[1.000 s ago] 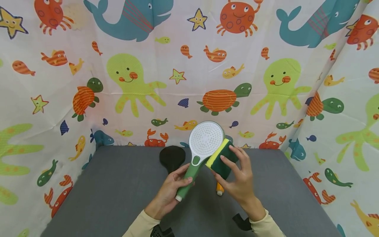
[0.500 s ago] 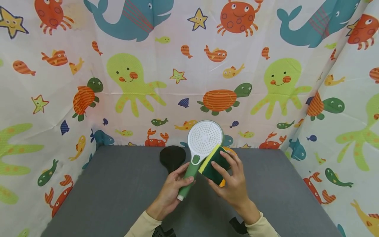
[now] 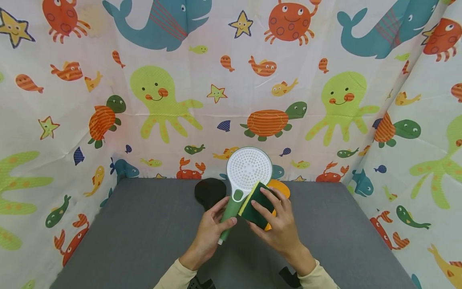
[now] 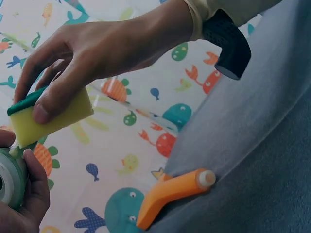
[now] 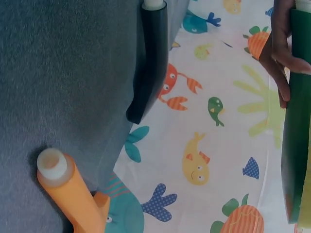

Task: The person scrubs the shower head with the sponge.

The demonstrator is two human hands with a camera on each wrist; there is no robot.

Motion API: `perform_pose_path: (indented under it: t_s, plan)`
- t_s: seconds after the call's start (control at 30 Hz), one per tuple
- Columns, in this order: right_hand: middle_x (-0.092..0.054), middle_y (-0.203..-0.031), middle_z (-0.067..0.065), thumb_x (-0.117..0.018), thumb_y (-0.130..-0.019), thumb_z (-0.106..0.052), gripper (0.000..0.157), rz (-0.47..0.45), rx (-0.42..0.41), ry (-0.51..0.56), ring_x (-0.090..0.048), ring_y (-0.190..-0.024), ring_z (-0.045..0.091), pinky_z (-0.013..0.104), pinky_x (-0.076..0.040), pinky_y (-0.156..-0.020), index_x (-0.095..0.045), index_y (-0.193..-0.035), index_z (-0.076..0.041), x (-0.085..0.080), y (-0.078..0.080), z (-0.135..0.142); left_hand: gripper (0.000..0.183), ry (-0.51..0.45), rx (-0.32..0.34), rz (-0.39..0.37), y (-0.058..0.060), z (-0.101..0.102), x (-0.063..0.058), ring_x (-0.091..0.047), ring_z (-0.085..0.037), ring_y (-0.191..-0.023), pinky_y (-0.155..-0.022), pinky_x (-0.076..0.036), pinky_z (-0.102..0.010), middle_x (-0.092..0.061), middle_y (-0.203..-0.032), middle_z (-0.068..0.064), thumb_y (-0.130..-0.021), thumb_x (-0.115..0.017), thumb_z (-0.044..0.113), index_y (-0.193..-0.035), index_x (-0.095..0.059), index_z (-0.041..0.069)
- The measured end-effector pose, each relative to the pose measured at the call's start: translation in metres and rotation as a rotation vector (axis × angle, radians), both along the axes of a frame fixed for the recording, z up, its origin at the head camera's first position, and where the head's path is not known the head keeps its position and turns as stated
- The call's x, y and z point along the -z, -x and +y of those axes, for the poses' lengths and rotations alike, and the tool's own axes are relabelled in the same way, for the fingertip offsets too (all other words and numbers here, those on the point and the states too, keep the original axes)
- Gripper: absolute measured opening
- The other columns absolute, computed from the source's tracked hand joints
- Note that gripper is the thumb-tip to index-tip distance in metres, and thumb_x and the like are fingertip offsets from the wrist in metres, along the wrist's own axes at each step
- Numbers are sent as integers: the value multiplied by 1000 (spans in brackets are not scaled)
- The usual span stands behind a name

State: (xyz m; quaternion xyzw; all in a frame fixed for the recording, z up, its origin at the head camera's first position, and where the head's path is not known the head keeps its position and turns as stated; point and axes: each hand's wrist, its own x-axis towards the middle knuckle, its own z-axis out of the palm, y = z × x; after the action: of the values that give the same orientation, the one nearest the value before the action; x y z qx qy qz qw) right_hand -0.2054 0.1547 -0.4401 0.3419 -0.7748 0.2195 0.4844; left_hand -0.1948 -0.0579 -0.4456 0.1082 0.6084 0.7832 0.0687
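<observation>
Seemingly, the sponge (image 3: 253, 213) pinched in the right hand (image 3: 282, 229) touches the shower head (image 3: 247, 174) gripped in the left hand (image 3: 208, 233) alongside.

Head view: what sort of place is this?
Probably a staged booth rather than a real bathroom: a gray tabletop, sea-creature-print fabric around three sides, and a hoseless green-handled shower head.

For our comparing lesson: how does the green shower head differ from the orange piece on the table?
The green shower head is in the left hand; the orange piece lies on the table. The head view shows the green shower head's white dotted face, while the sponge partly hides the orange piece. Both have a pale handle tip.
</observation>
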Motion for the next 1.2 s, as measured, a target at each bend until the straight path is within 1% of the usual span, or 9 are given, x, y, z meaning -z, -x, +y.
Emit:
perform_pose_path:
  t_s: [0.1,0.17,0.3,0.4,0.5,0.7,0.9,1.2]
  plan:
    - [-59,-133,20,-59,-92,-52,46,-13,7,-10,-49,-120,45,55,-40,-94,-72,-116,-15,-1,1,3,67,26,-19,5,0,-1,0,-56,-20,-116,-90,-50,-23,-50,-135,-20,-86,-71,2,-147,-42,5]
    - [-59,-133,20,-60,-92,-52,46,-11,15,-14,-50,-119,45,56,-40,-92,-72,-115,-15,-3,2,6,67,43,-24,1,0,-2,0,-55,-21,-115,-90,-50,-23,-51,-134,-19,-85,-71,2,-146,-43,6]
    - [-59,-133,21,-61,-91,-52,46,-16,31,-2,-49,-120,47,57,-39,-95,-72,-114,-14,-10,7,14,67,57,-5,-15,1,-3,0,-55,-21,-115,-90,-50,-24,-51,-135,-19,-84,-71,1,-145,-44,4]
    - [-58,-135,20,-60,-91,-54,48,-36,44,11,-48,-122,46,57,-37,-99,-72,-114,-13,-14,9,21,68,66,12,-29,0,-3,0,-55,-20,-115,-91,-50,-25,-51,-137,-19,-83,-71,-1,-145,-44,3]
    - [-57,-136,19,-59,-91,-57,51,-54,64,13,-47,-123,45,57,-37,-99,-72,-114,-14,-17,11,26,68,75,21,-32,-1,-4,0,-55,-20,-115,-91,-49,-26,-50,-139,-18,-83,-71,-1,-145,-44,3]
    - [-57,-135,19,-58,-90,-60,54,-63,103,27,-47,-123,44,61,-38,-98,-72,-114,-13,-24,14,34,70,86,40,-25,-3,-4,1,-55,-20,-115,-91,-48,-26,-49,-141,-18,-81,-72,0,-145,-44,3]
    - [-56,-137,19,-55,-91,-60,54,-71,125,22,-46,-125,45,64,-37,-98,-70,-116,-14,-22,14,33,69,94,37,-29,-2,-2,0,-54,-20,-112,-91,-47,-27,-50,-138,-18,-81,-72,0,-145,-45,3]
    - [-55,-137,20,-55,-92,-56,51,-61,82,-15,-45,-126,46,59,-37,-99,-70,-115,-13,-13,13,21,70,96,22,-52,0,-3,2,-54,-21,-114,-91,-48,-28,-51,-139,-18,-80,-73,2,-144,-45,4]
